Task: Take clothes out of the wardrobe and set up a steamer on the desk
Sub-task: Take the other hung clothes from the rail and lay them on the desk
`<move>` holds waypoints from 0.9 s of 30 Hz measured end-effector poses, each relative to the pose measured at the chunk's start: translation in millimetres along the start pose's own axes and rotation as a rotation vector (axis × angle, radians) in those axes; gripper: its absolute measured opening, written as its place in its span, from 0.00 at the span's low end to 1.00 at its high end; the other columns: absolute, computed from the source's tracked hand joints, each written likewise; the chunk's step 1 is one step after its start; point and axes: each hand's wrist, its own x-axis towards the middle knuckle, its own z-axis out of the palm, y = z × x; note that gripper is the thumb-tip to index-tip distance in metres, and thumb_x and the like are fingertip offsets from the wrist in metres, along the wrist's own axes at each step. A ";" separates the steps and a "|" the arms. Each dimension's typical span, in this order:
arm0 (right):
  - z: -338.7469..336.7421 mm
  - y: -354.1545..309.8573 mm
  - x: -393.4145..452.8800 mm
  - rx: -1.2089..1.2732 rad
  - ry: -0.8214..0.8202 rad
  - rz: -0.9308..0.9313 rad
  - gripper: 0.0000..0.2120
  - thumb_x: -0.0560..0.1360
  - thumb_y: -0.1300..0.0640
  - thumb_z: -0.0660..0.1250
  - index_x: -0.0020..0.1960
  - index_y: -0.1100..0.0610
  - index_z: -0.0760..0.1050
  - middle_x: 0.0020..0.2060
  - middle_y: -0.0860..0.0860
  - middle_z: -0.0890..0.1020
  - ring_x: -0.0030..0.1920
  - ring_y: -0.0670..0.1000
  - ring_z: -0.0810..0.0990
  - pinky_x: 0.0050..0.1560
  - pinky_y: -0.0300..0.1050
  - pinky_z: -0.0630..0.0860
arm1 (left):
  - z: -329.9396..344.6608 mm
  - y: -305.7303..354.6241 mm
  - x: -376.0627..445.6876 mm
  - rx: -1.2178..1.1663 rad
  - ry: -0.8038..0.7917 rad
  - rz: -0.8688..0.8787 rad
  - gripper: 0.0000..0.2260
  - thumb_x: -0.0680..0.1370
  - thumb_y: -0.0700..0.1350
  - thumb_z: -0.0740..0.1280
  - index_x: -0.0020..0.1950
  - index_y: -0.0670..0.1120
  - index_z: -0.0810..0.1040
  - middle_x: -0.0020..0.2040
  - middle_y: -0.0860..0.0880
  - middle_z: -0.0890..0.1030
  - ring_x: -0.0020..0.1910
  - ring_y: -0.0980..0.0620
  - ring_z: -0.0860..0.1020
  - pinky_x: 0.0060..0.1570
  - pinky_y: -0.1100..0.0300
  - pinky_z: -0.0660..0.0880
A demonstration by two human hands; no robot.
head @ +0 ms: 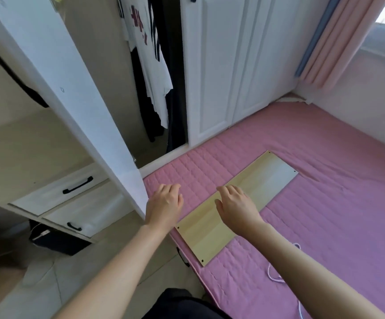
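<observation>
The white wardrobe door (76, 93) stands swung open toward me. Inside hang a white T-shirt with dark red print (151, 58) and dark garments (175, 116). A pale wooden board (240, 203) lies flat on the pink quilted bed (336, 215). My left hand (165, 204) hovers near the door's lower edge, fingers relaxed and holding nothing. My right hand (236, 206) is above the board with fingers loosely spread, holding nothing. No steamer is in view.
White drawers with black handles (71, 199) sit at lower left, above a dark box (55, 240) on the floor. Closed wardrobe doors (233, 65) stand behind the bed. A white cable (276, 275) lies on the bed. Pink curtains (339, 40) hang by the window.
</observation>
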 end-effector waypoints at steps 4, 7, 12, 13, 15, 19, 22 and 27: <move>-16.3 9.7 38.1 -0.036 0.010 -0.077 0.16 0.81 0.52 0.55 0.64 0.59 0.70 0.59 0.55 0.77 0.63 0.57 0.72 0.62 0.49 0.70 | -10.4 -0.4 29.4 0.028 0.061 -0.049 0.12 0.80 0.45 0.62 0.60 0.44 0.77 0.54 0.48 0.82 0.53 0.48 0.76 0.48 0.57 0.76; -31.6 10.9 69.2 -0.049 0.037 -0.127 0.16 0.81 0.53 0.55 0.65 0.60 0.71 0.60 0.55 0.77 0.64 0.57 0.72 0.62 0.48 0.70 | -19.5 -2.7 57.2 0.044 0.126 -0.089 0.11 0.80 0.45 0.61 0.59 0.44 0.78 0.53 0.48 0.81 0.52 0.49 0.76 0.46 0.59 0.74; -55.2 7.9 118.9 -0.056 0.096 -0.183 0.16 0.80 0.54 0.56 0.63 0.61 0.72 0.56 0.56 0.79 0.62 0.58 0.74 0.62 0.49 0.71 | -37.5 -5.1 110.0 0.043 0.209 -0.147 0.10 0.79 0.44 0.62 0.58 0.45 0.78 0.51 0.48 0.82 0.50 0.49 0.76 0.44 0.57 0.75; -60.5 6.9 128.6 -0.059 0.111 -0.193 0.15 0.80 0.55 0.57 0.62 0.61 0.73 0.55 0.56 0.79 0.61 0.58 0.75 0.61 0.49 0.71 | -40.7 -5.9 121.9 0.040 0.220 -0.156 0.11 0.79 0.44 0.62 0.59 0.45 0.78 0.51 0.48 0.82 0.51 0.48 0.76 0.45 0.56 0.76; -73.0 3.6 148.7 -0.058 0.139 -0.213 0.15 0.80 0.55 0.56 0.62 0.62 0.72 0.54 0.55 0.79 0.60 0.57 0.75 0.61 0.49 0.71 | -50.3 -7.6 146.8 0.019 0.250 -0.178 0.11 0.79 0.44 0.61 0.59 0.45 0.77 0.51 0.48 0.81 0.51 0.48 0.76 0.45 0.54 0.76; -101.2 -5.7 191.1 -0.068 0.188 -0.252 0.17 0.82 0.53 0.54 0.66 0.60 0.68 0.57 0.54 0.78 0.62 0.55 0.73 0.63 0.47 0.70 | -73.2 -15.7 193.7 -0.039 0.332 -0.221 0.11 0.80 0.44 0.61 0.59 0.44 0.77 0.49 0.48 0.82 0.52 0.47 0.76 0.44 0.52 0.77; -123.7 -15.9 226.6 -0.101 0.221 -0.290 0.18 0.82 0.53 0.54 0.69 0.60 0.66 0.59 0.54 0.77 0.64 0.55 0.71 0.65 0.45 0.66 | -91.7 -22.8 229.9 -0.052 0.409 -0.237 0.10 0.80 0.44 0.60 0.58 0.44 0.77 0.50 0.47 0.82 0.52 0.47 0.76 0.43 0.52 0.77; -157.6 -28.0 291.9 -0.131 0.309 -0.316 0.17 0.82 0.52 0.54 0.66 0.59 0.67 0.58 0.54 0.77 0.63 0.55 0.72 0.64 0.45 0.69 | -127.1 -19.0 304.0 -0.127 0.555 -0.293 0.11 0.80 0.45 0.60 0.60 0.45 0.76 0.55 0.48 0.80 0.53 0.51 0.75 0.42 0.59 0.74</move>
